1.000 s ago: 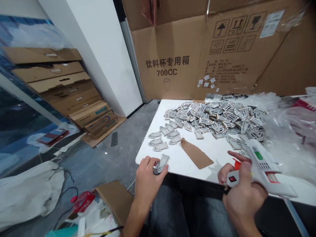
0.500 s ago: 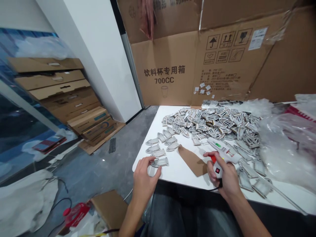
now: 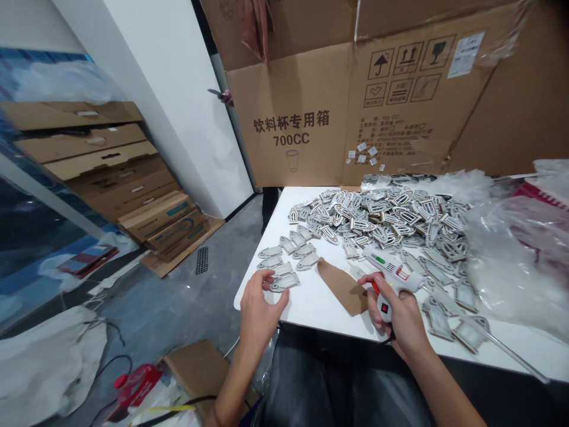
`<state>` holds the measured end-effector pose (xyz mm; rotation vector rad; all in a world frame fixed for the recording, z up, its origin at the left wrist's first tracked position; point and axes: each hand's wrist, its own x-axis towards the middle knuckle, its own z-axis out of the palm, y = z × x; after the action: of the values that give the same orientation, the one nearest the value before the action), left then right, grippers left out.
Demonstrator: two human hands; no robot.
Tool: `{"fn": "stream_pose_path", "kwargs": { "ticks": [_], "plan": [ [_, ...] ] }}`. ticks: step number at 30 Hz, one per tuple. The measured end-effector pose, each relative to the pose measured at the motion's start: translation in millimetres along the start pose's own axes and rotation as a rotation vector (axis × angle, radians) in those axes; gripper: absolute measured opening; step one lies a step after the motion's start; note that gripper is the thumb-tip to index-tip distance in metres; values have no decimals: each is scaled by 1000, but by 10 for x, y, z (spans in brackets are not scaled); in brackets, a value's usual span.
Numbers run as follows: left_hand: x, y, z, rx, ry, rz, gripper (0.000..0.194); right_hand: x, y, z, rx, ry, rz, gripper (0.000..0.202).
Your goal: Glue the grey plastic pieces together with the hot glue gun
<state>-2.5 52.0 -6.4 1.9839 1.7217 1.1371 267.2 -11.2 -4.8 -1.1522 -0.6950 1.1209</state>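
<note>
My left hand [image 3: 260, 305] is at the table's front left, its thumb and fingertips at the edges of a small grey arched piece [image 3: 285, 282] lying flat. This piece touches or slightly overlaps the one behind it. Several similar pieces [image 3: 306, 261] lie in short rows just beyond. My right hand [image 3: 400, 317] is closed around the handle of a white glue gun [image 3: 391, 267], index finger by its red trigger. The gun's nozzle points left, over the table, and a clear glue stick [image 3: 507, 353] sticks out behind. Brown cardboard [image 3: 344, 287] lies between the hands.
A large heap of arched pieces [image 3: 382, 213] covers the table's back. Clear plastic bags [image 3: 515, 261] stand at the right, and a big carton [image 3: 293, 89] walls off the back. Another person's hand [image 3: 227, 98] holds a thin object beside it. Stacked boxes [image 3: 102, 154] stand left.
My left hand has shifted the nearest piece slightly away from me, against its neighbour. The right hand keeps the glue gun in much the same place. Another person's hand has appeared behind the carton edge.
</note>
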Motion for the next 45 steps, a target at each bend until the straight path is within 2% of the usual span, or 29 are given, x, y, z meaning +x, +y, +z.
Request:
{"fn": "stream_pose_path", "kwargs": {
  "ticks": [5, 11, 14, 16, 19, 23, 25, 29, 31, 34, 38, 41, 45],
  "plan": [
    [3, 45, -17, 45, 0, 43, 40, -3, -11, 1, 17, -32, 25, 50],
    [10, 180, -19, 139, 36, 196, 24, -26, -6, 11, 127, 147, -38, 54],
    [53, 363, 8, 100, -52, 276, 9, -37, -3, 12, 196, 193, -51, 51],
    [123, 530, 68, 66, -140, 309, 3, -49, 2, 12, 217, 172, -79, 47],
    [302, 801, 264, 45, -228, 343, 9, -68, 20, 6, 239, 121, -131, 41],
    [574, 1093, 695, 65, -289, 380, 8, -76, 46, -5, 265, 128, -178, 39],
    [662, 1181, 916, 89, -309, 393, 2, -72, 55, -3, 281, 145, -204, 38],
    [726, 1272, 1226, 125, -358, 442, 17, -58, 71, 7, 318, 157, -264, 32],
    [728, 1303, 1317, 99, -426, 532, 22, -60, 82, 6, 349, 151, -306, 31],
    [686, 1354, 1435, 7, -612, 751, 28, -84, 97, 4, 401, 173, -399, 28],
    [515, 1409, 1611, -81, -834, 982, 36, -139, 107, 2, 435, 245, -496, 22],
    [388, 1436, 1701, -97, -886, 1045, 32, -175, 113, -14, 439, 268, -519, 19],
    [335, 1466, 1708, -106, -856, 1016, 16, -198, 122, -40, 438, 252, -504, 23]
  ]
}}
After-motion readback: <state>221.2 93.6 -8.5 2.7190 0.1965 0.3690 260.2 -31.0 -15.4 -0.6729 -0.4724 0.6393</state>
